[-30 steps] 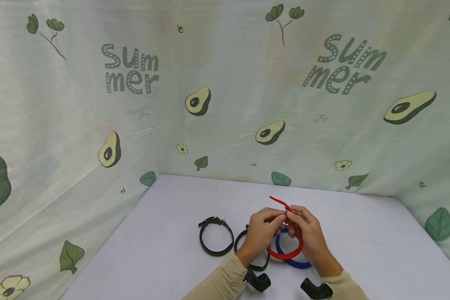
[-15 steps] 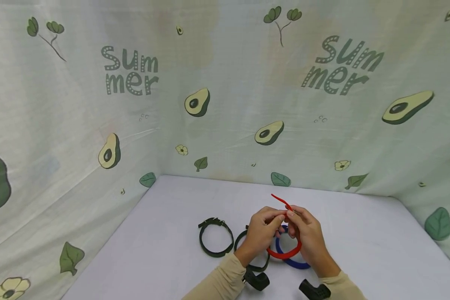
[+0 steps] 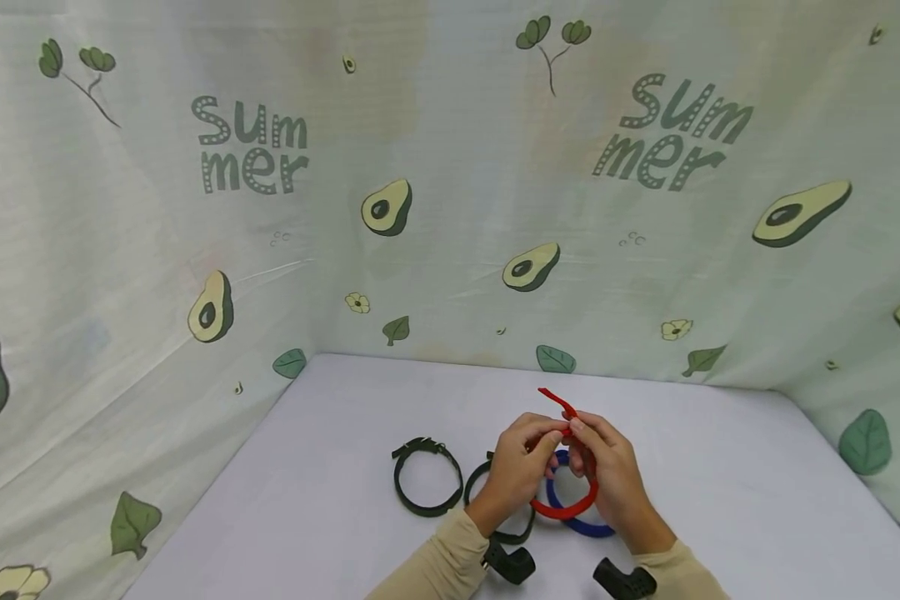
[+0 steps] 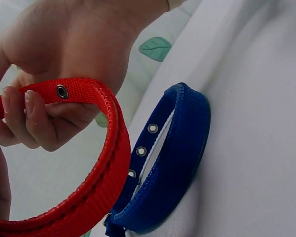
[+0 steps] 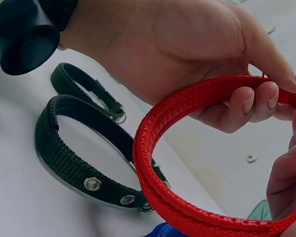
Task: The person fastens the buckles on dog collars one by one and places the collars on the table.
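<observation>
A red dog collar (image 3: 570, 511) is curved into a loop between both hands, above the table. My left hand (image 3: 520, 462) pinches its band from the left, and my right hand (image 3: 613, 467) grips it from the right, the fingertips close together at the top. The red strap's free end (image 3: 551, 395) sticks up beyond the fingers. A metal eyelet (image 4: 62, 92) shows on the red band in the left wrist view, beside the right hand's curled fingers (image 4: 34, 113). Under the red loop, a blue collar (image 3: 591, 529) with eyelets lies on the table.
Two dark green collars lie left of the blue one: a fastened, looped collar (image 3: 427, 507) and a second collar (image 3: 516, 537) partly behind the left forearm. Black wrist devices (image 3: 512, 565) sit on both wrists. A printed cloth (image 3: 450, 167) hangs behind the white table (image 3: 307, 500).
The head view has turned slightly to the right. Both hands keep hold of the red collar, and a little more red band shows between the fingertips.
</observation>
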A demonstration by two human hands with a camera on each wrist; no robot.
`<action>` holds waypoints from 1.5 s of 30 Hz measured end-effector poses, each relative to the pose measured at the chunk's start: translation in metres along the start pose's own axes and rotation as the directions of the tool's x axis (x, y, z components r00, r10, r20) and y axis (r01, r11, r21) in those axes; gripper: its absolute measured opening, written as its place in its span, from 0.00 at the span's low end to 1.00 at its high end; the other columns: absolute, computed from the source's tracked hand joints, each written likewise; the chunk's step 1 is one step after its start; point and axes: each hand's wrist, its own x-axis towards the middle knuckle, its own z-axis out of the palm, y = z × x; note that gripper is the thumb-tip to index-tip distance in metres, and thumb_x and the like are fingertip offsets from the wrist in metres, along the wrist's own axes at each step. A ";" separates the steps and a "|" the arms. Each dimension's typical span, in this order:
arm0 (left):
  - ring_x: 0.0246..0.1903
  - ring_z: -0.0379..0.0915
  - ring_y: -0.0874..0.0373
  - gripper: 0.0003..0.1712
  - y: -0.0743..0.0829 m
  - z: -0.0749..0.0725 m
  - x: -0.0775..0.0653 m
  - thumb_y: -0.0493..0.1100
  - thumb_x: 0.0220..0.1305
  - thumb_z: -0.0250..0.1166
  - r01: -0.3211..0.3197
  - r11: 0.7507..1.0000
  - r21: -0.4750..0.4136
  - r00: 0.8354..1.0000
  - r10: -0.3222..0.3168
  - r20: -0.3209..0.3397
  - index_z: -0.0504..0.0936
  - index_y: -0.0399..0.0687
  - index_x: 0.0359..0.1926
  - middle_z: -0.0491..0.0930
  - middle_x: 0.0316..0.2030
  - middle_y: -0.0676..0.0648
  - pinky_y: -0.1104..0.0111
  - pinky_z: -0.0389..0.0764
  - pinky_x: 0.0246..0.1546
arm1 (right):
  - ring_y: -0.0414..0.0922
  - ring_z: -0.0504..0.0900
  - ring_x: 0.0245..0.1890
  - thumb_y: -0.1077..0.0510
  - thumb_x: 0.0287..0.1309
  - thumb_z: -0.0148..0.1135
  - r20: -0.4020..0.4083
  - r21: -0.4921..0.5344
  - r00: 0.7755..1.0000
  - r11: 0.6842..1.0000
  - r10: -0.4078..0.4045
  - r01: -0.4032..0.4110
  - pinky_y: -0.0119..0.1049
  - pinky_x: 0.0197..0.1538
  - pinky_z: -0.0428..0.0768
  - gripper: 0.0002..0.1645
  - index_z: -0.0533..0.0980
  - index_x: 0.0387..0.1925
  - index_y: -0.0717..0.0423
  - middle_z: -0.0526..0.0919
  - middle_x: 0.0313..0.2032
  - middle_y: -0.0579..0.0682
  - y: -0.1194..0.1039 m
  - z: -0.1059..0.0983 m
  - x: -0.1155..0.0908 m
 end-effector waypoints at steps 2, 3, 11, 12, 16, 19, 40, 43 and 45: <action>0.25 0.75 0.65 0.12 0.001 0.000 0.000 0.41 0.73 0.62 0.004 1.000 0.002 1.000 -0.004 -0.012 0.86 0.46 0.52 0.77 0.42 0.50 0.69 0.84 0.27 | 0.43 0.73 0.23 0.51 0.73 0.57 0.015 0.006 1.000 1.000 -0.002 0.002 0.32 0.29 0.78 0.23 0.72 0.55 0.69 0.77 0.26 0.55 -0.001 0.000 0.001; 0.25 0.75 0.65 0.12 0.001 0.001 0.000 0.41 0.72 0.62 0.008 1.000 0.005 1.000 -0.008 -0.017 0.86 0.46 0.52 0.77 0.43 0.49 0.69 0.84 0.27 | 0.43 0.73 0.23 0.52 0.74 0.56 0.020 0.008 1.000 1.000 -0.002 0.002 0.32 0.29 0.78 0.23 0.71 0.55 0.69 0.77 0.26 0.55 -0.001 0.000 0.001; 0.24 0.75 0.64 0.12 0.000 0.001 0.001 0.41 0.73 0.61 0.031 0.999 0.013 0.999 -0.030 -0.037 0.87 0.47 0.51 0.76 0.42 0.49 0.69 0.83 0.25 | 0.44 0.74 0.24 0.56 0.72 0.58 0.068 -0.083 0.997 0.995 -0.049 0.054 0.33 0.30 0.79 0.19 0.74 0.57 0.65 0.76 0.28 0.53 -0.001 -0.004 0.001; 0.23 0.75 0.64 0.12 0.000 0.001 0.002 0.41 0.73 0.61 0.030 0.999 0.014 0.999 -0.029 -0.039 0.87 0.47 0.51 0.76 0.42 0.49 0.69 0.83 0.25 | 0.45 0.74 0.24 0.57 0.72 0.58 0.082 -0.101 0.995 0.992 -0.064 0.073 0.33 0.30 0.79 0.21 0.73 0.59 0.67 0.77 0.29 0.54 -0.001 -0.005 0.001; 0.23 0.73 0.65 0.12 -0.001 -0.001 0.003 0.41 0.74 0.60 0.015 1.000 0.025 0.999 -0.014 -0.039 0.86 0.48 0.51 0.75 0.41 0.49 0.69 0.83 0.23 | 0.45 0.75 0.24 0.60 0.71 0.59 0.118 -0.189 0.985 0.971 -0.126 0.147 0.33 0.29 0.78 0.24 0.72 0.64 0.65 0.77 0.30 0.54 0.001 -0.009 0.002; 0.22 0.73 0.66 0.11 -0.001 -0.001 0.004 0.41 0.75 0.59 0.008 1.000 0.029 0.999 -0.007 -0.041 0.86 0.47 0.51 0.75 0.41 0.50 0.68 0.83 0.22 | 0.45 0.76 0.24 0.60 0.70 0.60 0.131 -0.230 0.979 0.956 -0.157 0.184 0.34 0.28 0.78 0.24 0.73 0.64 0.61 0.79 0.31 0.55 0.002 -0.011 0.003; 0.25 0.79 0.59 0.19 0.002 -0.015 0.013 0.34 0.66 0.68 0.126 0.971 -0.201 0.991 -0.132 -0.017 0.66 0.38 0.50 0.82 0.42 0.45 0.73 0.81 0.28 | 0.47 0.83 0.27 0.64 0.68 0.62 0.257 -0.312 0.930 0.888 -0.263 0.338 0.38 0.31 0.84 0.15 0.75 0.54 0.62 0.82 0.38 0.61 -0.003 -0.017 0.004; 0.25 0.79 0.59 0.17 0.001 -0.015 0.014 0.34 0.66 0.68 0.131 0.972 -0.195 0.991 -0.135 -0.008 0.69 0.37 0.49 0.82 0.41 0.46 0.74 0.81 0.28 | 0.47 0.83 0.26 0.64 0.67 0.62 0.225 -0.320 0.937 0.888 -0.267 0.330 0.38 0.31 0.84 0.14 0.76 0.52 0.62 0.83 0.37 0.59 -0.003 -0.017 0.004; 0.25 0.79 0.59 0.16 0.001 -0.014 0.014 0.35 0.66 0.68 0.131 0.975 -0.182 0.991 -0.133 0.000 0.71 0.37 0.49 0.81 0.41 0.46 0.74 0.81 0.28 | 0.47 0.82 0.26 0.63 0.67 0.63 0.195 -0.332 0.945 0.889 -0.264 0.317 0.38 0.30 0.84 0.13 0.76 0.51 0.61 0.84 0.35 0.57 -0.003 -0.016 0.003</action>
